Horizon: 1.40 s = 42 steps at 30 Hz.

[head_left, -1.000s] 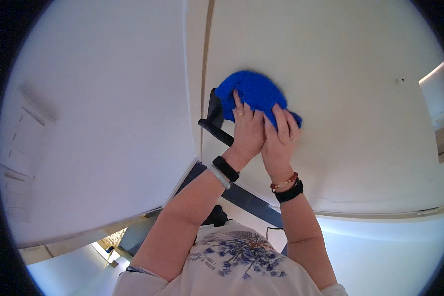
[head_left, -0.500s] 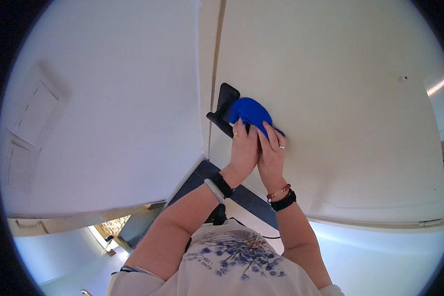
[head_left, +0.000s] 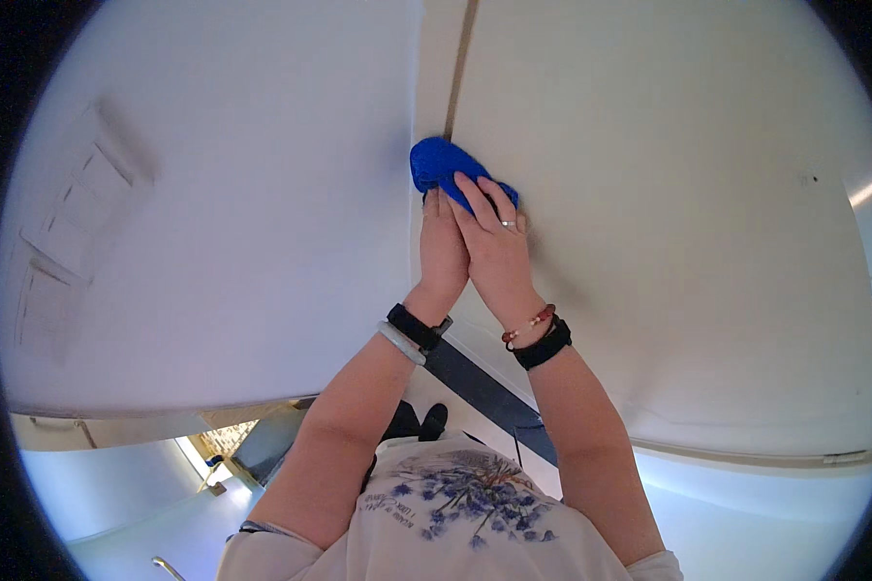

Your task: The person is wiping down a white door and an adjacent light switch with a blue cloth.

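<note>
A blue cloth (head_left: 436, 165) is bunched over the spot at the door's edge where the black door handle was visible earlier; the handle is now covered. My right hand (head_left: 497, 247) presses on the cloth from the right, its fingers bent over the folds. Close against it, my left hand (head_left: 443, 252) reaches up under the cloth's lower edge, and its fingertips are partly hidden. The cream door (head_left: 669, 242) lies behind both hands.
A white wall (head_left: 262, 194) meets the door frame (head_left: 436, 58) on the left. Switch plates (head_left: 97, 189) are on that wall at far left. Below my arms runs a dark floor strip (head_left: 489, 392), near my dark shoe (head_left: 434, 419).
Both hands have moved up and slightly left with the blue cloth. The black handle, partly visible before, is now hidden beneath it. The view has shifted slightly.
</note>
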Each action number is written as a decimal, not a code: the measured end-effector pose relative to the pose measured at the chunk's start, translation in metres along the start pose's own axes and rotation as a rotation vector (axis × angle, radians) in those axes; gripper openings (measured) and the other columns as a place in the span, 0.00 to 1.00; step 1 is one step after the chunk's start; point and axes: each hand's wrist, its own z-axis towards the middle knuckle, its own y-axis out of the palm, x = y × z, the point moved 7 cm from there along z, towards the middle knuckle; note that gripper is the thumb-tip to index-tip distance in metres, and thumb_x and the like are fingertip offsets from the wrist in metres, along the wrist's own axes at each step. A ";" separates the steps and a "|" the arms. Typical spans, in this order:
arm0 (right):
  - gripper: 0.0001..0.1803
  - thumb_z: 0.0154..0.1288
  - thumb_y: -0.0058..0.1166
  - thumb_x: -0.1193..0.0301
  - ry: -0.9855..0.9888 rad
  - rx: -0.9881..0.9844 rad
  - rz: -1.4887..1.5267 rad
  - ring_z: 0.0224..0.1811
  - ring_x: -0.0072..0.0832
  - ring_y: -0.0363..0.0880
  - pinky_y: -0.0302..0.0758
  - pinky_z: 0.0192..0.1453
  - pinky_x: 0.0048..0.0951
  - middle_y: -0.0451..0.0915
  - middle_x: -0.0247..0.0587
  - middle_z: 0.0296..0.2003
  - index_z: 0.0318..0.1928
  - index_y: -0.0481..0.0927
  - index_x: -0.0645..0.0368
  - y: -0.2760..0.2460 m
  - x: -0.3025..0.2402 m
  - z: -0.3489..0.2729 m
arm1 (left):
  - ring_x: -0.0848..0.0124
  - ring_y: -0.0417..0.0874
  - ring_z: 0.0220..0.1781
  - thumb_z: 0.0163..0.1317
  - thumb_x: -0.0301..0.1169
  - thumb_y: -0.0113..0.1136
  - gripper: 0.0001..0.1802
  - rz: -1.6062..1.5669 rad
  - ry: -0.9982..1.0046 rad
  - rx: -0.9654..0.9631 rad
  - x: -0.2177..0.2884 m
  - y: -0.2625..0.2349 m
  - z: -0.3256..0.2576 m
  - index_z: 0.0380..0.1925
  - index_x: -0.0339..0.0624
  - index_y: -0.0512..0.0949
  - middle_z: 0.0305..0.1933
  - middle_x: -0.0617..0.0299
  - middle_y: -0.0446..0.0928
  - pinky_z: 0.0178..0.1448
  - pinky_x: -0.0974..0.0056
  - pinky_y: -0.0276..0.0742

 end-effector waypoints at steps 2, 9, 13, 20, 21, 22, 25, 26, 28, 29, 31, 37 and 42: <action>0.21 0.55 0.48 0.76 -0.004 -0.046 -0.049 0.64 0.37 0.60 0.61 0.63 0.42 0.64 0.33 0.62 0.52 0.75 0.57 0.002 0.004 0.000 | 0.42 0.66 0.57 0.56 0.25 0.50 0.21 -0.268 -0.271 -0.066 -0.011 0.007 -0.005 0.49 0.22 0.67 0.51 0.35 0.68 0.63 0.49 0.60; 0.20 0.51 0.48 0.81 0.103 -0.104 0.033 0.61 0.38 0.63 0.63 0.63 0.39 0.68 0.34 0.59 0.48 0.77 0.60 -0.016 0.019 -0.028 | 0.47 0.69 0.51 0.47 0.24 0.55 0.17 0.279 -0.014 -0.380 0.028 0.007 -0.013 0.39 0.27 0.71 0.44 0.41 0.70 0.58 0.49 0.63; 0.23 0.46 0.47 0.89 0.217 -0.085 0.017 0.57 0.42 0.65 0.65 0.62 0.38 0.71 0.42 0.55 0.46 0.77 0.63 -0.023 0.030 -0.047 | 0.51 0.69 0.50 0.42 0.25 0.60 0.17 0.289 0.162 -0.339 0.045 0.000 -0.014 0.36 0.34 0.73 0.41 0.47 0.69 0.55 0.49 0.64; 0.16 0.53 0.50 0.84 0.486 0.043 0.194 0.51 0.40 0.72 0.69 0.56 0.34 0.74 0.44 0.51 0.44 0.77 0.62 -0.051 0.050 -0.055 | 0.55 0.71 0.47 0.42 0.31 0.64 0.18 0.191 0.295 -0.484 0.074 -0.001 0.006 0.35 0.39 0.75 0.38 0.53 0.69 0.54 0.52 0.61; 0.14 0.55 0.50 0.81 0.612 0.063 0.350 0.52 0.41 0.72 0.68 0.58 0.36 0.75 0.45 0.50 0.44 0.77 0.61 -0.058 0.051 -0.055 | 0.55 0.71 0.47 0.42 0.31 0.64 0.18 0.192 0.287 -0.489 0.081 -0.010 0.013 0.35 0.39 0.75 0.38 0.53 0.69 0.54 0.52 0.61; 0.14 0.55 0.50 0.81 0.614 0.058 0.352 0.52 0.41 0.72 0.68 0.58 0.36 0.75 0.45 0.50 0.44 0.77 0.61 -0.068 0.045 -0.045 | 0.55 0.71 0.49 0.40 0.31 0.64 0.20 0.162 0.235 -0.483 0.084 -0.018 0.026 0.37 0.41 0.75 0.40 0.52 0.70 0.55 0.51 0.62; 0.13 0.62 0.48 0.76 0.863 0.085 0.704 0.49 0.42 0.76 0.69 0.57 0.36 0.78 0.49 0.45 0.47 0.78 0.59 -0.080 0.045 -0.028 | 0.54 0.71 0.51 0.40 0.31 0.64 0.22 0.107 0.181 -0.442 0.092 -0.038 0.056 0.40 0.43 0.76 0.42 0.52 0.71 0.55 0.51 0.62; 0.13 0.62 0.48 0.76 0.866 0.084 0.706 0.49 0.42 0.76 0.69 0.57 0.36 0.78 0.49 0.45 0.47 0.78 0.59 -0.077 0.046 -0.029 | 0.54 0.71 0.51 0.42 0.32 0.63 0.21 0.087 0.180 -0.407 0.090 -0.045 0.062 0.41 0.43 0.76 0.43 0.53 0.72 0.55 0.52 0.63; 0.16 0.61 0.51 0.74 0.575 -0.059 0.321 0.53 0.45 0.73 0.68 0.58 0.39 0.74 0.54 0.51 0.51 0.75 0.61 -0.067 0.036 -0.023 | 0.50 0.70 0.52 0.45 0.31 0.62 0.23 0.113 0.155 -0.449 0.074 -0.042 0.056 0.45 0.39 0.74 0.47 0.49 0.71 0.58 0.51 0.63; 0.16 0.61 0.51 0.74 0.575 -0.058 0.321 0.53 0.45 0.73 0.68 0.58 0.39 0.74 0.54 0.51 0.51 0.75 0.61 -0.055 0.035 -0.031 | 0.48 0.70 0.53 0.48 0.30 0.61 0.22 0.055 0.117 -0.379 0.054 -0.033 0.043 0.45 0.36 0.73 0.49 0.46 0.69 0.58 0.50 0.63; 0.20 0.60 0.51 0.75 0.373 -0.210 0.069 0.57 0.50 0.69 0.66 0.61 0.42 0.68 0.58 0.56 0.54 0.71 0.65 -0.017 0.015 -0.048 | 0.43 0.67 0.55 0.52 0.25 0.56 0.19 -0.011 -0.055 -0.408 0.010 -0.005 -0.002 0.45 0.30 0.69 0.56 0.39 0.63 0.59 0.49 0.63; 0.27 0.52 0.49 0.83 0.329 -0.205 -0.007 0.58 0.53 0.64 0.65 0.62 0.42 0.64 0.54 0.59 0.56 0.69 0.62 -0.003 0.002 -0.018 | 0.45 0.71 0.51 0.61 0.27 0.46 0.17 -0.284 -0.618 -0.384 -0.024 0.003 -0.008 0.49 0.30 0.67 0.48 0.40 0.71 0.54 0.52 0.70; 0.28 0.50 0.48 0.84 0.220 -0.192 -0.046 0.58 0.49 0.62 0.68 0.59 0.39 0.65 0.50 0.57 0.56 0.71 0.58 0.002 -0.008 0.000 | 0.54 0.76 0.42 0.66 0.28 0.41 0.13 -0.739 -0.785 -0.334 -0.029 0.004 -0.014 0.45 0.31 0.69 0.41 0.43 0.74 0.48 0.57 0.73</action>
